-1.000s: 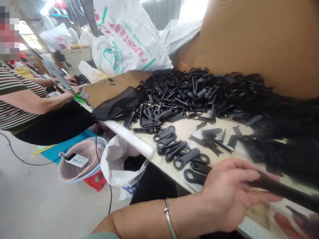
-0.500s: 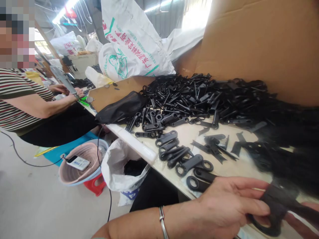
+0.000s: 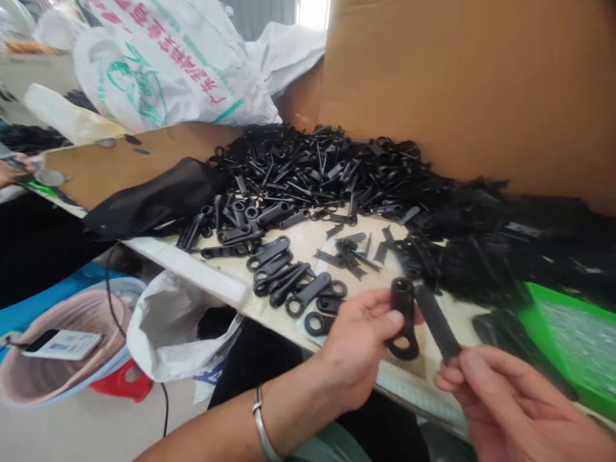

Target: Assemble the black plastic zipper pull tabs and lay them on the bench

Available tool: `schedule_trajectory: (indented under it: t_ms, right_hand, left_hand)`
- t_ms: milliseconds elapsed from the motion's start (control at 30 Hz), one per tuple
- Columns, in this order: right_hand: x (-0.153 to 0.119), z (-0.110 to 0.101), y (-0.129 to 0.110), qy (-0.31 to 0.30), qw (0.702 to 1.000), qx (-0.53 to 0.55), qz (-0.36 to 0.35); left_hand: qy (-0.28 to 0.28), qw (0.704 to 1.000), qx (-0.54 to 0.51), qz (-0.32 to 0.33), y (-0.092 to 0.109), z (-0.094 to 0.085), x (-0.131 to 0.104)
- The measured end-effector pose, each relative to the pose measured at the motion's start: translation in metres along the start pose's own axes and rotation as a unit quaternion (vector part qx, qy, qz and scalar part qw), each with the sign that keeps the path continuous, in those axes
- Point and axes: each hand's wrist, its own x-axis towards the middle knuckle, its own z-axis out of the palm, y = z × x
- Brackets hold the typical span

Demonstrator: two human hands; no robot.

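My left hand [image 3: 359,346], with a metal bangle at its wrist, grips a black ringed part [image 3: 403,317] between thumb and fingers; its ring end points down. Thumb and fingers of my right hand [image 3: 505,391] pinch the lower end of a flat black strip [image 3: 437,321]. The strip's upper end is beside the top of the ringed part; whether they touch is unclear. Several black ringed parts [image 3: 308,295] lie in a row left of my left hand. Beyond the hands, small notched black pieces [image 3: 349,256] lie loose on the table [image 3: 298,240].
A large heap of black parts [image 3: 317,167] covers the table's back, before a cardboard wall [image 3: 462,90]. A green tray [image 3: 577,346] of small clear items stands right. At left are an open white sack [image 3: 161,327] and a basket [image 3: 58,378] holding a phone [image 3: 62,344].
The view has swung right, bringing the green tray into sight. Both hands now show clearly; the ringed part is upright in the left, and the strip in the right is apparent.
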Motion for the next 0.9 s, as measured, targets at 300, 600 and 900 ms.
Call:
schedule_trajectory:
  t_ms: [300, 600, 900]
  right_hand:
    - [-0.004, 0.026, 0.002, -0.037, 0.997, 0.046, 0.046]
    - [0.003, 0.022, 0.011, -0.143, 0.987, -0.069, 0.032]
    - [0.022, 0.008, -0.015, -0.137, 0.948, -0.257, -0.126]
  left_hand:
    - [-0.013, 0.999, 0.005, 0.043, -0.003, -0.001, 0.001]
    - [-0.005, 0.991, 0.099, 0.089, -0.004, 0.000, -0.001]
    - [-0.046, 0.969, 0.216, 0.111, 0.004, -0.002, -0.004]
